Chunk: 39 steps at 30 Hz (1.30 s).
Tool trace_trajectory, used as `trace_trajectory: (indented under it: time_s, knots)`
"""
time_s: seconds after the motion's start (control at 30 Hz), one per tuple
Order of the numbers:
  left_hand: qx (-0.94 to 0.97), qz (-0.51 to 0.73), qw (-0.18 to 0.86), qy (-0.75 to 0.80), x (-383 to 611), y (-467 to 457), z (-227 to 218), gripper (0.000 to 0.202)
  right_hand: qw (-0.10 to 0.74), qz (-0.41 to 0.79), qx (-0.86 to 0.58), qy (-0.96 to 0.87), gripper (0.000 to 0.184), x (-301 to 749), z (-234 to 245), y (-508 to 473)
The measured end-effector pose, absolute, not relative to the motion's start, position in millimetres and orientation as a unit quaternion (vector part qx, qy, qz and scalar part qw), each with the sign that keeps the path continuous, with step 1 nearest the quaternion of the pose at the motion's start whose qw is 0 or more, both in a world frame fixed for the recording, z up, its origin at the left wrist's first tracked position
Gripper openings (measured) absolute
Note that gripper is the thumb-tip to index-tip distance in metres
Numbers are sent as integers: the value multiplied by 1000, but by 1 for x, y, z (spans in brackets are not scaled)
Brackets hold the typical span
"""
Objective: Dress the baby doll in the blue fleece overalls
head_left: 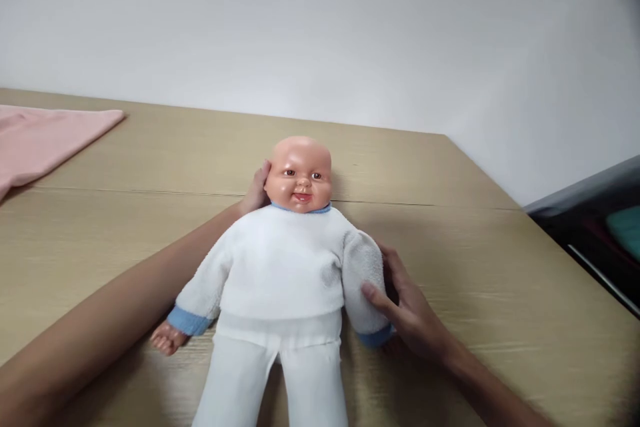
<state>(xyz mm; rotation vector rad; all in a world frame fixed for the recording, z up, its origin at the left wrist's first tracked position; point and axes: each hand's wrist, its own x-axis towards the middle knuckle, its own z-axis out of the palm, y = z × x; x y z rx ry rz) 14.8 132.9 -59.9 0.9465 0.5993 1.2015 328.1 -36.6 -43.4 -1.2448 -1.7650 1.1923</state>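
Doll supine, head twd wall

Surface: table, pale wood-grain top, matte. One straight seam crosses it left to right, at about the level of the doll's neck. The far edge meets a white wall, and the right edge runs diagonally toward my side.

Lying directly on it:
1. Doll, on its back at the middle of the table. Its head is toward the far edge; its legs point toward me and are cut off by the bottom of the view. It wears a white suit with blue cuffs. One bare doll hand rests on the wood.
2. Pink cloth, spread flat at the far left and partly out of view, well apart from the doll.
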Motion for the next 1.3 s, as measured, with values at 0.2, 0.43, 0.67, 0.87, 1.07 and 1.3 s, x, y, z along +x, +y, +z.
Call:
trace_trajectory:
  time_s: [0.2, 0.43, 0.67, 0.87, 1.07, 1.3]
  knots:
    - [394, 567, 678, 253, 9, 171, -60, 89, 327, 362, -572, -659, 63, 324, -52, -32]
    - [398, 424, 769, 264, 3, 172, -49, 82, 318, 335, -602, -651, 64, 323, -57, -40]
    - [430, 396, 765, 270, 2, 171, -49, 85, 287, 244, -609, -698, 52, 328, -59, -38]
    - [430, 365, 779, 272, -2, 169, -45, 84, 279, 226, -592, -721, 46, 331, -57, -37]
    - [415, 373, 766, 318, -7, 165, -46, 79, 276, 234, -581, -729, 45, 332, -58, -38]
    - [436, 397, 738, 329, -3, 162, -44, 69, 268, 242, -574, -735, 48, 331, -54, -36]
